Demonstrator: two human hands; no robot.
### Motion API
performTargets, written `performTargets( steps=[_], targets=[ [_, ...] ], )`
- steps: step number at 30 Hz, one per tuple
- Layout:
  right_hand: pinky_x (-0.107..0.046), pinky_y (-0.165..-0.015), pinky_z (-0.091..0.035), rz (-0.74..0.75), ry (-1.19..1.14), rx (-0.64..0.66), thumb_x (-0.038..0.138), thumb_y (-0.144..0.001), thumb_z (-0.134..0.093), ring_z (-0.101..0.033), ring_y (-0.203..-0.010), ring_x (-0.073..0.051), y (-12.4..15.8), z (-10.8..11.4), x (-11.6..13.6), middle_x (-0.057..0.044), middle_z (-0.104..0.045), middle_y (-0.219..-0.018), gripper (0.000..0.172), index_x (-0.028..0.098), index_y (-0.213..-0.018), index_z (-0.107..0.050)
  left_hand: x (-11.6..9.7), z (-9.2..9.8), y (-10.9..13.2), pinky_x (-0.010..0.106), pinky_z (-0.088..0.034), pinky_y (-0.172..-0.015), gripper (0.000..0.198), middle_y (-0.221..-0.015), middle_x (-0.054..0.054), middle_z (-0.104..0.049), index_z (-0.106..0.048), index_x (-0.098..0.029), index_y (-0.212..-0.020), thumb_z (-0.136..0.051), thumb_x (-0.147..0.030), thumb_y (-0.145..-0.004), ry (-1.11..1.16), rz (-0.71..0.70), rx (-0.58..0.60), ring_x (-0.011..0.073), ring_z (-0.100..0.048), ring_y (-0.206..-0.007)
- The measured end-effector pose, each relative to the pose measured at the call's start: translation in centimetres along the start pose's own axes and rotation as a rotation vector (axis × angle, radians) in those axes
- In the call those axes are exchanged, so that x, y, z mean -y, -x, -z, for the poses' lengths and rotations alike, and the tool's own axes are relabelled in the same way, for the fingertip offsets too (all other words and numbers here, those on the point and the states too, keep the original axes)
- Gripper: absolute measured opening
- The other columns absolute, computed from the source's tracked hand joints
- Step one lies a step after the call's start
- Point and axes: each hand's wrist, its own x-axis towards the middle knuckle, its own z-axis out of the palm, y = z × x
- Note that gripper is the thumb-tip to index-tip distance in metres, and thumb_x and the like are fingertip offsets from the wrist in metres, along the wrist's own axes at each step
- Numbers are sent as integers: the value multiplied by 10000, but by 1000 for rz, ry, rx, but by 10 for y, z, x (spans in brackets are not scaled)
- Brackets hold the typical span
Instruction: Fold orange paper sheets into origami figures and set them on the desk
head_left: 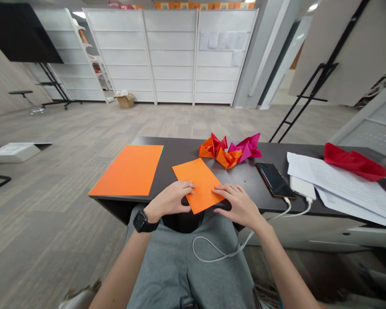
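Note:
A folded sheet of orange paper [203, 182] lies at an angle on the dark table, its near corner reaching over the front edge. The fingertips of my left hand [172, 198] rest on its left side, thumb spread apart near the table edge. On the right side, my right hand [239, 204] touches the sheet with its fingers laid out and its thumb apart. Neither hand is closed around the paper. A stack of orange paper [128, 171] with a thin green edge lies to the left. Behind the sheet sit folded orange paper shapes [229, 159] beside a folded magenta paper shape [250, 148].
To the right lie a phone [275, 179], a white power bank [302, 187] and printed sheets [347, 184] under a red folded paper piece [354, 162]. A white cable [212, 260] loops down across my lap. The dark table [176, 150] ends just before my legs.

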Motion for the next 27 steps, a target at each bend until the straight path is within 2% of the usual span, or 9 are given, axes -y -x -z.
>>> performTargets(
  steps=[2,6,11,14,17,20,22,24,27],
  targets=[
    [-499,-1043,-429,-14,14,0,448,-832,-718,-563,-1252,-290,0,0,0,-117,-629,-1347,493,239,-1269,-625,5,5,-5,403,-409,-1145,448,-1342,96,-639,-658,-202,-1171,-752,-206,-733,31,-24,31,247,-557,-1306],
    [-518,-1101,-382,3,25,36,448,-862,-684,-460,-1384,-299,-1,0,-2,-131,-497,-1507,442,231,-1242,-623,11,3,-7,437,-343,-1189,632,-1408,88,-591,-592,-221,-1315,-778,-217,-712,17,-34,88,265,-484,-1373],
    [-507,-1119,-375,-12,13,79,420,-861,-669,-500,-1359,-276,-3,-2,-5,-127,-531,-1481,561,231,-1369,-522,11,0,-6,446,-276,-1231,709,-1376,95,-609,-511,-204,-1393,-768,-251,-735,33,5,108,262,-441,-1405],
    [-501,-1137,-352,-38,16,70,404,-845,-675,-462,-1391,-282,-5,-3,-8,-131,-500,-1507,693,219,-1463,-422,13,0,-7,440,-279,-1233,654,-1338,84,-630,-527,-218,-1374,-758,-250,-763,56,-3,127,251,-452,-1395],
    [-514,-1157,-326,-73,19,74,430,-825,-687,-405,-1431,-295,-7,-5,-10,-141,-449,-1544,820,189,-1523,-329,16,-1,-6,444,-311,-1217,520,-1319,74,-639,-586,-233,-1314,-723,-288,-815,75,-32,136,255,-470,-1381],
    [-519,-1159,-327,-79,6,92,465,-811,-701,-412,-1427,-299,-8,-6,-12,-147,-456,-1537,886,174,-1540,-291,18,-3,-6,451,-312,-1216,458,-1327,77,-640,-606,-223,-1299,-679,-332,-860,79,-40,124,265,-453,-1401],
    [-524,-1159,-330,-57,-8,98,444,-817,-700,-419,-1423,-300,-7,-5,-13,-138,-467,-1531,823,189,-1514,-345,18,-3,-6,441,-309,-1219,429,-1337,67,-643,-605,-215,-1306,-643,-299,-887,74,-40,117,254,-439,-1415],
    [-525,-1150,-343,-29,-24,100,371,-836,-683,-445,-1407,-291,-6,-3,-14,-113,-501,-1509,676,221,-1449,-442,16,-1,-5,438,-312,-1217,399,-1342,51,-650,-612,-212,-1297,-607,-228,-897,70,-25,117,243,-430,-1424],
    [-545,-1142,-352,8,-60,119,247,-838,-652,-457,-1399,-285,-2,1,-15,-86,-535,-1483,534,256,-1359,-538,13,3,-2,451,-351,-1188,475,-1386,53,-627,-595,-205,-1319,-573,-117,-854,71,28,142,245,-449,-1412]
  ],
)
